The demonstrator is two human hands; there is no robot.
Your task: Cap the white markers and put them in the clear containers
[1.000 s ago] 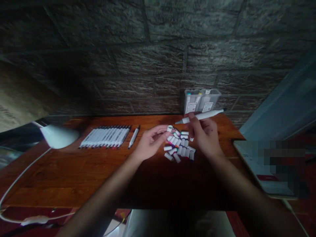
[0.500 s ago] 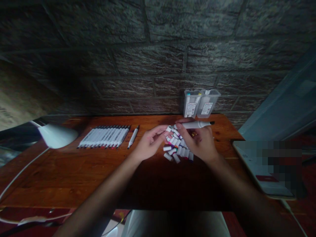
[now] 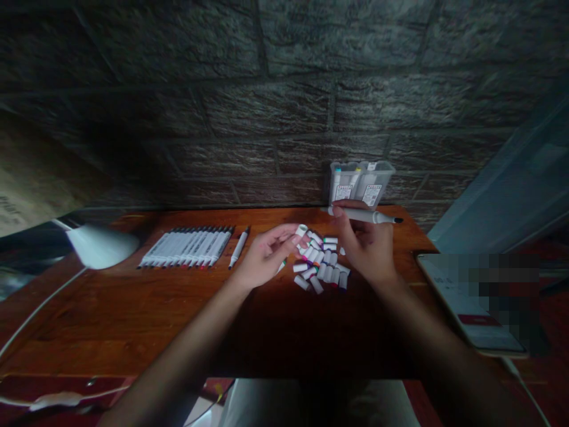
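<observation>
Beneath your left hand (image 3: 265, 258), part of the cap pile (image 3: 328, 273) is hidden. Its curled fingers pinch a white cap (image 3: 301, 230); to its right, your right hand (image 3: 370, 240) closes thumb and fingers on a marker (image 3: 362, 216), inner tip blurred. Half a second earlier that tip was at the cap; now they stand apart.

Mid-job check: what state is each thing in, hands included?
Left hand: closed on white cap
White cap: open end up
Right hand: gripping held marker
Held marker: uncapped
Row of markers: uncapped, side by side
Single marker: uncapped, lying apart
Loose caps: heaped
Clear case: upright, open-topped
Tablet-like device: screen lit, cable attached
</observation>
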